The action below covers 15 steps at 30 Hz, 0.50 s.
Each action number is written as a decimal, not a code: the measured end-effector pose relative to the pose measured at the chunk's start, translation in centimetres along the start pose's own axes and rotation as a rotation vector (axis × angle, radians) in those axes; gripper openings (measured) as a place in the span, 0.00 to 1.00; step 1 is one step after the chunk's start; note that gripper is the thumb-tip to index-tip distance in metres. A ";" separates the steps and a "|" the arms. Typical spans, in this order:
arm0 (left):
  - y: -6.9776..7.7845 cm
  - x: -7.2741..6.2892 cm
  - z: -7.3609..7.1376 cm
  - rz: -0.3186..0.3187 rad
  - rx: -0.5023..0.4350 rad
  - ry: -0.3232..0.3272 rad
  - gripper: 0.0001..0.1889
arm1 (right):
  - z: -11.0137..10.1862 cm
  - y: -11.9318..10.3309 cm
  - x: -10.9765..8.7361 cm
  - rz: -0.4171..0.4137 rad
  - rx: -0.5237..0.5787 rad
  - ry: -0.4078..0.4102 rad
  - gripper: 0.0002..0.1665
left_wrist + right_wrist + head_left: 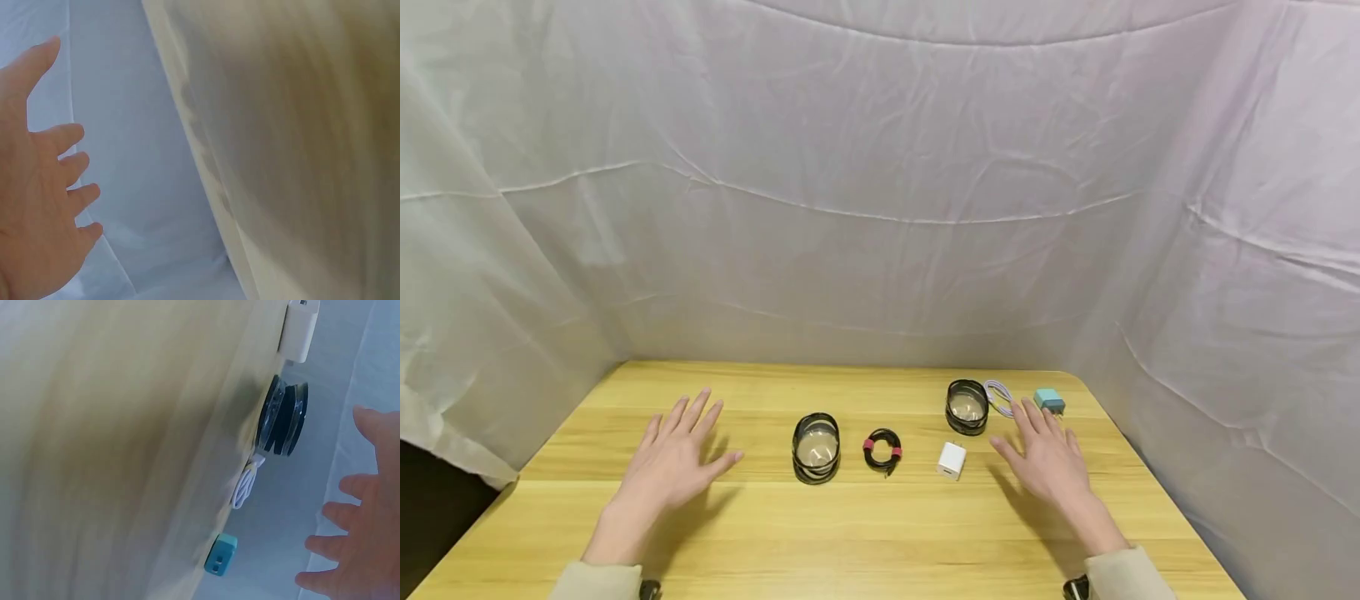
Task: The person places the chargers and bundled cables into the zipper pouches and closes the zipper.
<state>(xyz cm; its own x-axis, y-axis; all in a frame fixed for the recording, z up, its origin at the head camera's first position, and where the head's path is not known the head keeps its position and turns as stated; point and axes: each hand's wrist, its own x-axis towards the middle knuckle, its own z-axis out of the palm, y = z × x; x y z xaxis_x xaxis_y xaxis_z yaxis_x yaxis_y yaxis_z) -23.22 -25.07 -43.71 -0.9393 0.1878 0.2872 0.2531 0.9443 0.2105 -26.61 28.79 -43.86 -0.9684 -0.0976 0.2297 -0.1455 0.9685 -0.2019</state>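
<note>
My left hand (pixel 672 462) hovers over the left part of the table with fingers spread and nothing in them. On the right, my right hand (pixel 1047 462) is likewise held above the table, palm down and fingers extended. Nearest to it are a white charger plug (pixel 951 461), a coiled lilac cable (pixel 998 398) and a teal charger plug (pixel 1049 400). A clear round item with black bands (pixel 967 408) stands beside the lilac cable. Another black-banded clear item (pixel 816 450) sits left of centre. Between them lies a coiled black cable (pixel 883 451) with red ties.
The wooden table (pixel 865 542) has light-coloured fabric (pixel 880 208) hanging behind it and at both sides. A dark gap (pixel 437 508) shows past its left edge. In the right wrist view, the teal plug (pixel 220 555) stands near the far table edge.
</note>
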 end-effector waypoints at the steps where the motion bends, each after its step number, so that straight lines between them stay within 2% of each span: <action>1: 0.1 0.1 0.0 0.002 -0.001 0.002 0.49 | 0.0 -0.2 0.0 -0.003 0.004 0.006 0.51; 9: 1.1 0.9 -0.4 0.026 0.011 0.006 0.48 | -0.2 -1.8 0.3 -0.046 0.060 0.038 0.49; 15: 1.9 1.8 -0.3 0.069 0.030 0.027 0.47 | -0.1 -2.8 0.6 -0.075 0.095 0.049 0.49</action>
<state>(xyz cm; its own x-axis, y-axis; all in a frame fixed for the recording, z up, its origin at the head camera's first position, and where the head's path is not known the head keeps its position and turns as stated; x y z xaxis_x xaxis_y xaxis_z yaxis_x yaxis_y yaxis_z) -24.34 -22.98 -42.51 -0.9134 0.2453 0.3250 0.3091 0.9372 0.1613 -26.78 26.04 -43.03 -0.9432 -0.1556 0.2935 -0.2382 0.9326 -0.2710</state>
